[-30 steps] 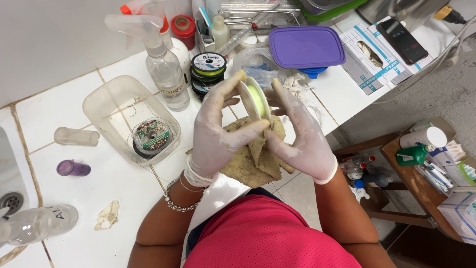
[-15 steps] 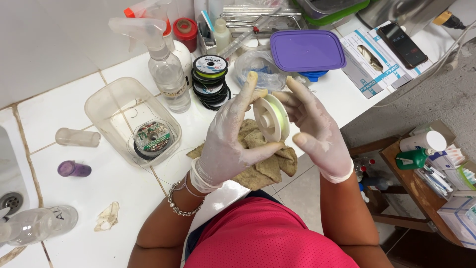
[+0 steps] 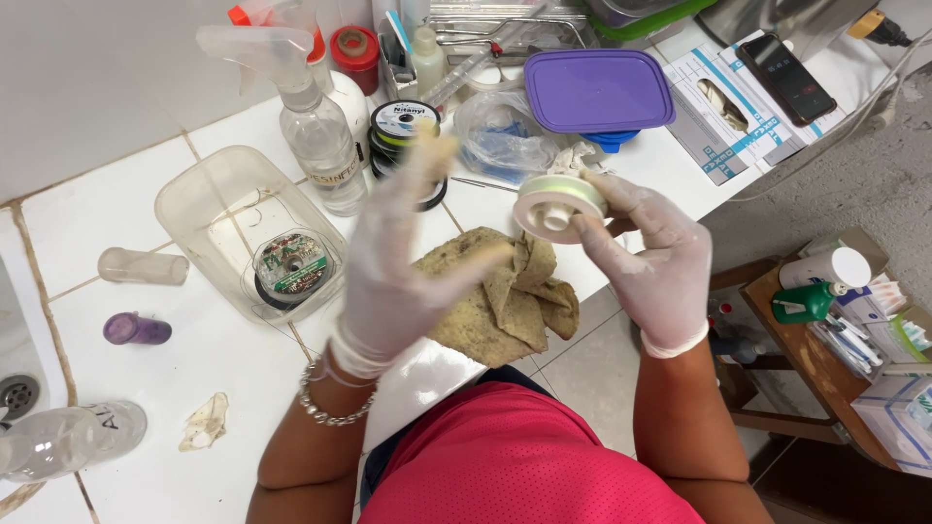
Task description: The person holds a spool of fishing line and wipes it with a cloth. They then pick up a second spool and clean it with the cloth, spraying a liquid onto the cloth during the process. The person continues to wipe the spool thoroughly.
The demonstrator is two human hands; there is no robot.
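- A pale spool (image 3: 560,207) of line sits gripped in the gloved right hand (image 3: 652,262), just above a crumpled tan cloth (image 3: 505,291).
- The gloved left hand (image 3: 403,257), blurred, fingers spread and empty, hovers over that cloth.
- The cloth lies on a white tiled counter (image 3: 107,204); a clear tub (image 3: 209,199) sits left of it, a purple-lidded box (image 3: 599,90) beyond.

Clear plastic spray bottle (image 3: 320,146) w/ red lettering printed on its side, back of counter. Stacked black thread spools (image 3: 403,131) beside it, top one w/ round white-and-green label. Another black spool w/ round green-and-red label (image 3: 294,267) lies in the clear plastic tub. White-and-blue flat carton (image 3: 723,102) at right counter edge; black smartphone, dark screen (image 3: 794,78), lying on it.
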